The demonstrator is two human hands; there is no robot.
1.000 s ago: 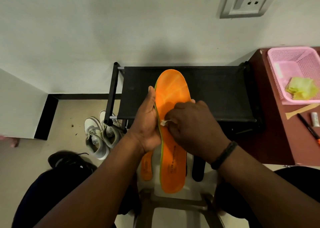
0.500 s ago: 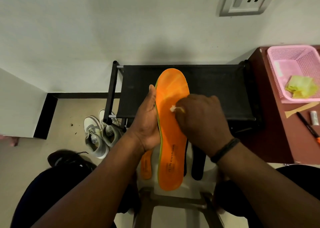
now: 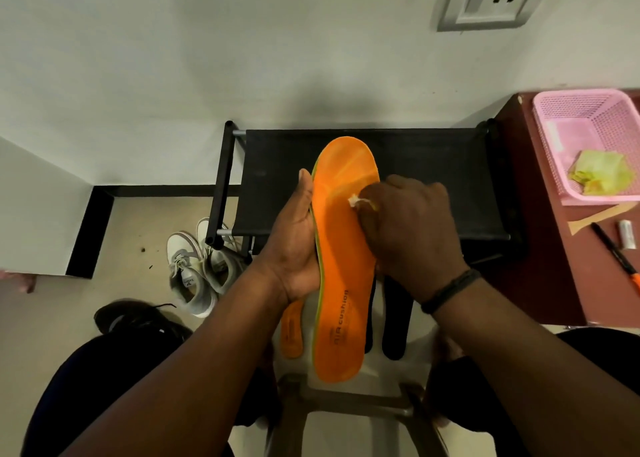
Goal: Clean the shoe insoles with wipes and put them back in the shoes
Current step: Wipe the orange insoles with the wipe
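Note:
An orange insole [image 3: 341, 293] with a green edge stands lengthwise in front of me, toe end pointing away. My left hand [image 3: 294, 245] grips it along its left edge, thumb up the side. My right hand [image 3: 412, 228] pinches a small white wipe [image 3: 356, 202] and presses it on the insole's forefoot. A second orange insole [image 3: 291, 335] and two black insoles [image 3: 394, 321] lie below on a white stool. A pair of white-grey shoes [image 3: 197, 266] sits on the floor at the left, with a black shoe [image 3: 138, 318] nearer me.
A black shoe rack [image 3: 433, 179] stands against the wall behind the insole. At the right, a brown table [image 3: 540, 248] carries a pink basket [image 3: 568, 117] holding a yellow-green cloth [image 3: 601, 176], plus a pen [image 3: 613, 252]. The white stool [image 3: 346, 401] stands between my knees.
My right hand has rubbed the wipe from the middle of the insole up toward its forefoot. My left hand has kept its hold on the insole.

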